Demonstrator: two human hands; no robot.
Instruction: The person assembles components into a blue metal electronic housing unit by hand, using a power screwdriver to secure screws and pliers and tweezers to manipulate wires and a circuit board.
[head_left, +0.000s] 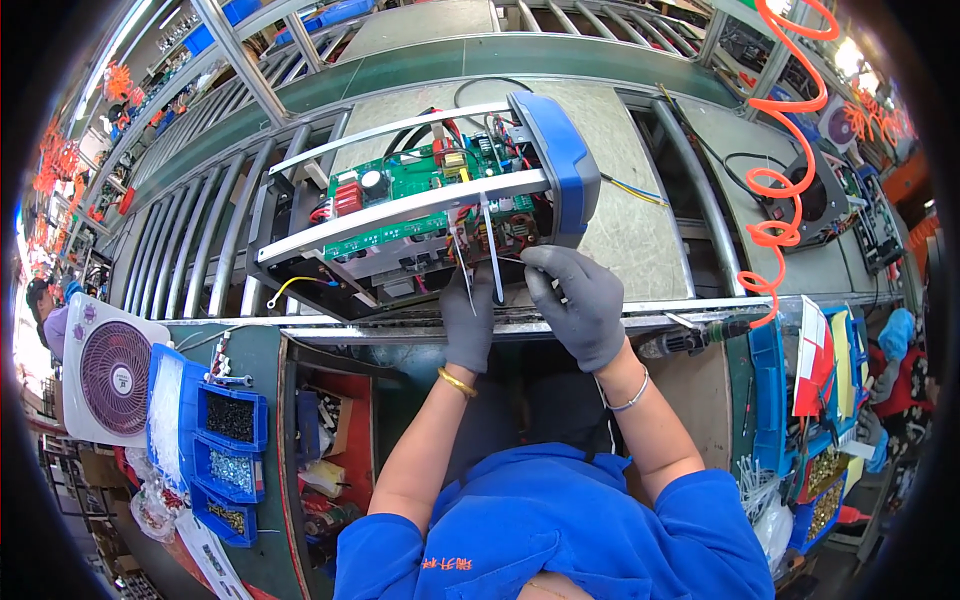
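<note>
An open electronic device [400, 245] lies on the roller line, with a blue end panel [558, 165], silver side rails and a green circuit board [400, 180]. My left hand [468, 318], in a grey glove, reaches up to the wires at its near side. Its fingers are closed, but what they hold is partly hidden. To the right, my gloved right hand [582, 305] pinches the thin white end of a cable tie at the near edge of the device. A white cable tie [491, 245] stands across the near rail between the hands, and another thin white strip hangs beside it.
Blue bins of screws [228, 468] and a fan [118, 370] stand at the left. An orange coiled hose [780, 190] hangs at the right above a power screwdriver [700, 338]. Blue bins [768, 390] and another opened unit [825, 200] are also on the right.
</note>
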